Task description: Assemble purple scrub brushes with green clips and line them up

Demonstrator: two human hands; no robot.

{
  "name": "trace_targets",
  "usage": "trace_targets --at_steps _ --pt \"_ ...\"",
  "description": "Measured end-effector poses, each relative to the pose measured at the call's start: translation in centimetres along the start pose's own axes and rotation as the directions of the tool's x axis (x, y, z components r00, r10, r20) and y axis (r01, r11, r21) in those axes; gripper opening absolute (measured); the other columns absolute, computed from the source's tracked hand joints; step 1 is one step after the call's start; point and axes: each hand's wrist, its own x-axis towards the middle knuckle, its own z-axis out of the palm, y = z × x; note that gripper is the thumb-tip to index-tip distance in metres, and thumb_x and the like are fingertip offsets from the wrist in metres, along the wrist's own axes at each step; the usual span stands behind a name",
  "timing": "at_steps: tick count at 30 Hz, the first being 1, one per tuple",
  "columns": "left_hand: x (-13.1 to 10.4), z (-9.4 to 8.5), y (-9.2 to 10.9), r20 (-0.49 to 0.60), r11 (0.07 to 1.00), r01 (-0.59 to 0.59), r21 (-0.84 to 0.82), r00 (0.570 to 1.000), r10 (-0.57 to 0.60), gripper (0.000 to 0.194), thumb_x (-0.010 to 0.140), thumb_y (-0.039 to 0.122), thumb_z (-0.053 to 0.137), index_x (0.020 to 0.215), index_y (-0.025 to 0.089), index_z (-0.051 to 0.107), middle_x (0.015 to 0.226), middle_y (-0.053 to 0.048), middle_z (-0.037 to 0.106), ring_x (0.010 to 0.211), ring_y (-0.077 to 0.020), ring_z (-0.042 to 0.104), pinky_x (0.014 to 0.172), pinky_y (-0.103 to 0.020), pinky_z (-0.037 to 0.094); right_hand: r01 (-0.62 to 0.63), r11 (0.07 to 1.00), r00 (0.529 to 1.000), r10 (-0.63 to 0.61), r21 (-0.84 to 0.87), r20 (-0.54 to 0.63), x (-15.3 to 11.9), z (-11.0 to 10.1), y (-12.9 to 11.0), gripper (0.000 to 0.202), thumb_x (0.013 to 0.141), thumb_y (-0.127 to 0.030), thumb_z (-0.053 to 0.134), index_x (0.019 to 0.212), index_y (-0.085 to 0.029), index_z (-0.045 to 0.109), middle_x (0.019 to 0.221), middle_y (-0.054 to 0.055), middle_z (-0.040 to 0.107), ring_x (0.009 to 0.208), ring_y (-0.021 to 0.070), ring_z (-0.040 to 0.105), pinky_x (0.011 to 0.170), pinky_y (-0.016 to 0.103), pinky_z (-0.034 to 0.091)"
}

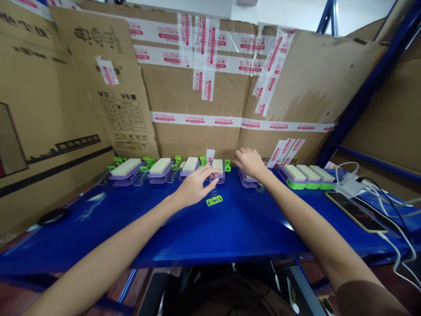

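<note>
My left hand (194,186) is at the middle of the blue table, its thumb and forefinger brought together over a small clear item that is hard to make out. Just below those fingers lies a flat green piece (214,200). Behind them stands a purple-based block with cream bristles (217,166), a green clip (227,165) to its right. My right hand (250,163) reaches over another purple-based block (247,181), fingers bent down and their tips hidden. To the left are more such blocks, among them one (190,165) beside my left hand.
Three cream-topped blocks sit in a green and purple base (296,185) at the right. Near them lie a phone (355,211) and white cables (381,193). Taped cardboard (197,140) walls the back. A dark round object (52,216) is at the left.
</note>
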Motion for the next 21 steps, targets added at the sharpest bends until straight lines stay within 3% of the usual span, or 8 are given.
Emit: trace_targets --at_steps 3,7,11,14,18,21 --pt "0.0 0.0 0.0 0.016 1.0 0.006 -0.005 1.0 -0.006 0.021 0.116 0.028 0.06 0.134 0.023 0.07 0.123 -0.008 0.078 0.104 -0.0218 0.077 0.101 -0.043 0.065 -0.09 0.996 0.996 0.09 0.028 0.02 -2.1 -1.3 3.3 0.036 0.119 -0.043 0.052 0.134 -0.015 0.069 0.136 0.023 0.076 0.121 0.0355 0.071 0.097 0.041 0.047" --pt "-0.1 0.0 0.0 0.037 1.0 0.015 -0.007 0.999 -0.015 0.021 0.117 0.029 0.059 0.134 0.023 0.07 0.12 -0.008 0.077 0.101 -0.0207 0.076 0.098 -0.041 0.065 -0.211 0.973 0.956 0.187 0.088 0.226 -4.8 -1.3 7.1 0.037 0.114 -0.053 0.061 0.119 -0.018 0.075 0.117 0.017 0.084 0.104 0.0311 0.078 0.081 0.035 0.049" --pt "0.0 -0.1 -0.1 0.019 0.999 0.036 -0.001 0.999 -0.036 0.019 0.116 0.03 0.06 0.13 0.023 0.07 0.114 -0.007 0.077 0.099 -0.0206 0.076 0.091 -0.038 0.063 -0.237 0.96 0.891 0.153 0.151 0.428 -6.2 -0.6 7.9 0.058 0.101 -0.077 0.071 0.103 -0.02 0.079 0.1 0.015 0.085 0.086 0.0303 0.079 0.072 0.036 0.051" --pt "0.1 -0.2 0.0 0.02 0.999 0.04 -0.002 0.999 -0.04 0.017 0.116 0.029 0.06 0.129 0.023 0.069 0.112 -0.005 0.076 0.094 -0.0188 0.074 0.088 -0.036 0.062 -0.261 0.951 0.843 0.141 0.166 0.518 -6.5 -0.8 7.1 0.074 0.09 -0.088 0.076 0.114 -0.018 0.079 0.111 0.018 0.085 0.094 0.0339 0.081 0.078 0.039 0.056" --pt "0.1 -0.3 0.1 0.036 0.999 0.052 0.012 0.998 -0.052 0.015 0.116 0.029 0.06 0.128 0.024 0.069 0.113 -0.004 0.075 0.091 -0.0178 0.073 0.087 -0.036 0.06 -0.298 0.952 0.816 0.213 0.075 0.538 -6.8 -1.3 6.0 0.075 0.08 -0.066 0.096 0.131 -0.015 0.075 0.124 0.023 0.083 0.11 0.0391 0.082 0.085 0.041 0.059" --pt "0.1 -0.3 0.1 0.032 0.998 0.055 0.02 0.998 -0.056 0.016 0.116 0.03 0.06 0.128 0.023 0.069 0.111 -0.005 0.075 0.092 -0.0185 0.073 0.087 -0.037 0.061 -0.325 0.945 0.822 0.271 0.023 0.5 -7.3 -1.9 6.0 0.066 0.088 -0.059 0.09 0.133 -0.012 0.074 0.126 0.027 0.082 0.115 0.0422 0.081 0.089 0.044 0.059"
